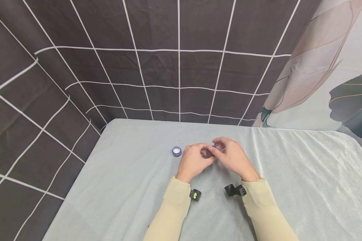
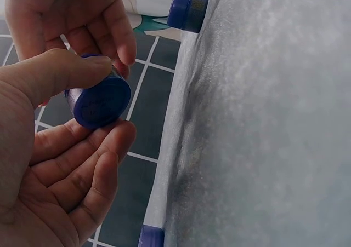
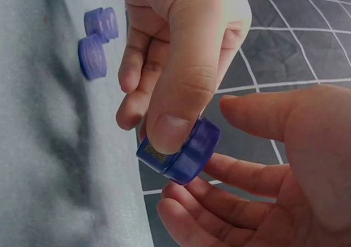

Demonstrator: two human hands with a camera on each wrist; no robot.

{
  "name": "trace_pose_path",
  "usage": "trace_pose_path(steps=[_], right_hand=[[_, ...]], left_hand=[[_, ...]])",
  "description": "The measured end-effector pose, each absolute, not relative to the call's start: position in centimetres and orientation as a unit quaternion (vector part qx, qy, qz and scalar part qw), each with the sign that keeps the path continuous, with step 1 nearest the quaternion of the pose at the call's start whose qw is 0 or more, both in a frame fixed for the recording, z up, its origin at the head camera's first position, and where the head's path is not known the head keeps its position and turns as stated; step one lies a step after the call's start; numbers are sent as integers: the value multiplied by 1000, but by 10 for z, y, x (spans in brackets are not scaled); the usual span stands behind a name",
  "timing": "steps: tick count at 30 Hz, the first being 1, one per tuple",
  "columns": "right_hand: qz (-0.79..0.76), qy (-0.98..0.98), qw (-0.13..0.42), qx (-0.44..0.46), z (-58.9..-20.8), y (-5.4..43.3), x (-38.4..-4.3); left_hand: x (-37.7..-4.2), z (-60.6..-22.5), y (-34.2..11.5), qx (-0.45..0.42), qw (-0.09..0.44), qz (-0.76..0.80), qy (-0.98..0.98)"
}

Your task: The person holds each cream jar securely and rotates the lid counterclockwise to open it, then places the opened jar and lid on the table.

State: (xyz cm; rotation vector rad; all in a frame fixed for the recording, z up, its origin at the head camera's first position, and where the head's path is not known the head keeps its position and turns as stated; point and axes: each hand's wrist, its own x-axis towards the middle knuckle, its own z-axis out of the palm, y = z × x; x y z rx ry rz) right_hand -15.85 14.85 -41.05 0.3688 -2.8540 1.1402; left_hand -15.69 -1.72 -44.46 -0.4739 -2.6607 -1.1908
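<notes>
My left hand [image 1: 196,160] pinches a small blue-purple jar [image 3: 193,153] with its thumb pressed on the side. A gold label partly shows beneath that thumb in the right wrist view, and the jar's flat round end faces the camera in the left wrist view. Close beside it, my right hand [image 1: 233,157] has its thumb apart from the jar and its fingers loosely bent by the jar's end; whether they touch it is unclear. Left of the hands in the head view, a purple jar [image 1: 176,151] without a lid shows white inside.
Pale velvety cloth covers the table [image 1: 123,174]. A blue jar [image 2: 188,10] with a gold label stands near my right hand. In the right wrist view, a round purple piece [image 3: 92,58] lies beside a threaded one [image 3: 101,25]. Dark tiled-pattern curtain [image 1: 157,67] hangs behind.
</notes>
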Motion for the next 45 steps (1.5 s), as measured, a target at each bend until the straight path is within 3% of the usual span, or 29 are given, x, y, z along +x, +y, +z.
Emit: trace_pose_path(steps=[26, 45], right_hand=[[365, -923, 2, 119, -410, 151, -158], [358, -924, 20, 136, -411, 151, -158]], left_hand=[[-157, -447, -17, -151, 92, -399, -900], [-158, -446, -17, -151, 84, -407, -897]])
